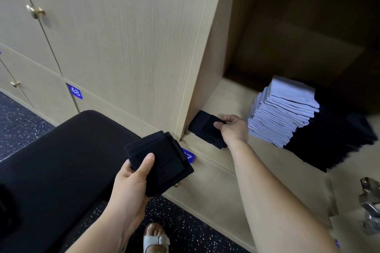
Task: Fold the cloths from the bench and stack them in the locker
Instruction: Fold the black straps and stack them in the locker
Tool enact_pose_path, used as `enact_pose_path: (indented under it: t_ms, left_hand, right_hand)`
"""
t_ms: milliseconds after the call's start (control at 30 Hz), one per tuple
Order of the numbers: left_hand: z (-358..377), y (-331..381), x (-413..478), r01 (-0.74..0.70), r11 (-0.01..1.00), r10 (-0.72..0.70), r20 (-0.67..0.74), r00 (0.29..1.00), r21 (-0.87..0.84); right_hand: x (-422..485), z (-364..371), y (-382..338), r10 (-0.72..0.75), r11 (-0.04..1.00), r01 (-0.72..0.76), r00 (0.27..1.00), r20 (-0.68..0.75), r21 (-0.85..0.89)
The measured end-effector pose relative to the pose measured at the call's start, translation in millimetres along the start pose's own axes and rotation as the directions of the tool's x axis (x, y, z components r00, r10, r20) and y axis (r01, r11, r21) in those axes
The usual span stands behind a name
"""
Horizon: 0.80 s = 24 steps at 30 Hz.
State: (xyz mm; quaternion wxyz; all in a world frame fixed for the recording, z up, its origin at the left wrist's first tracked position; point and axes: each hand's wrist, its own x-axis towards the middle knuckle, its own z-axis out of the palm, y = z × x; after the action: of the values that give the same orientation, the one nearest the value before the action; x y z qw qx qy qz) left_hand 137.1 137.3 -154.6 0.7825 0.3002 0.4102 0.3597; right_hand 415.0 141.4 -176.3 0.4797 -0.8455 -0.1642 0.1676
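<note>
My left hand [133,178] grips a small stack of folded black cloths [162,162] above the right end of the black padded bench [61,160]. My right hand [232,127] reaches into the open locker [218,96] and pinches a folded black cloth [203,127] lying at the front left corner of its floor. Further right inside the locker stands a tall pile of folded pale blue cloths [283,109], with a spread of dark folded cloths [329,139] beside and behind it.
Closed locker doors with brass knobs [35,11] fill the left wall; a blue tag reads 48 [75,91]. The open door's metal hinge [370,205] sticks out at the right edge. My sandalled foot [156,238] stands on the speckled dark floor [18,121].
</note>
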Motion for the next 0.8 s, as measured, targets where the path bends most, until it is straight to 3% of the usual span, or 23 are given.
enact_pose_path:
  t_ms: [133,233,367,500,800]
  left_hand:
    - [-1.5,6.0,-6.7,-0.01,1.0,0.01,0.001,1.0,-0.003]
    - [-1.4,12.0,-16.7,-0.013,1.0,0.013,0.011,1.0,-0.003]
    - [-1.5,18.8,-37.6,-0.011,1.0,0.011,0.018,1.0,-0.029]
    - [-4.5,25.6,-63.1,-0.027,0.998,0.029,0.031,0.999,-0.05]
    - [-5.2,36.3,-97.8,-0.019,0.991,0.02,0.004,1.0,-0.131]
  right_hand:
    - [-13.8,-11.4,-9.7,-0.094,0.988,0.09,0.995,-0.029,-0.122]
    - [-48.0,-25.5,-29.4,-0.174,0.984,0.174,0.985,-0.006,-0.029]
    - [-122.9,-40.4,-56.0,-0.274,0.958,0.246,0.938,0.213,0.149]
    - [-183.2,-43.0,-55.0,-0.323,0.945,0.309,0.833,0.449,0.107]
    - [-241.8,-40.8,-53.7,-0.391,0.889,0.456,0.796,0.462,-0.033]
